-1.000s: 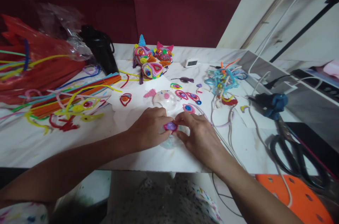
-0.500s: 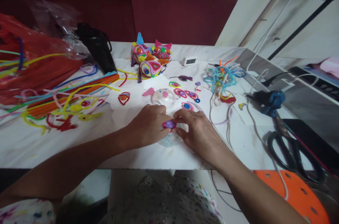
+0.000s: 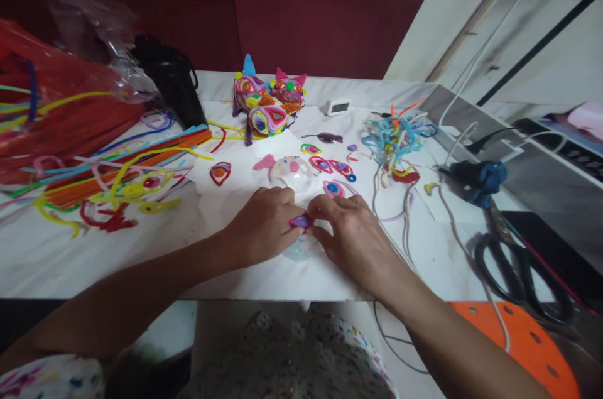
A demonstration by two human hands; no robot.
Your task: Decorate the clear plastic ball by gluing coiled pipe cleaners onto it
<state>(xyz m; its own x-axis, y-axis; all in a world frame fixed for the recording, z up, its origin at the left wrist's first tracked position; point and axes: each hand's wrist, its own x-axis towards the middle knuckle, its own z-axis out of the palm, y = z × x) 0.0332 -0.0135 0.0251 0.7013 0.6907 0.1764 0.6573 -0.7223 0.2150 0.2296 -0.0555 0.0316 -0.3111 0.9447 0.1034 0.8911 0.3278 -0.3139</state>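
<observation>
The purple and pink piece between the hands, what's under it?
A pale, translucent shape shows at the near side of the purple and pink piece. The piece, left hand and right hand cover the rest, so what lies directly beneath can't be seen.

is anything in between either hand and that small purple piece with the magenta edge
Nothing visible is: the left hand and the right hand pinch the small purple piece with the magenta edge from either side. A pale, see-through rounded form shows just below it in the picture, not between.
</observation>
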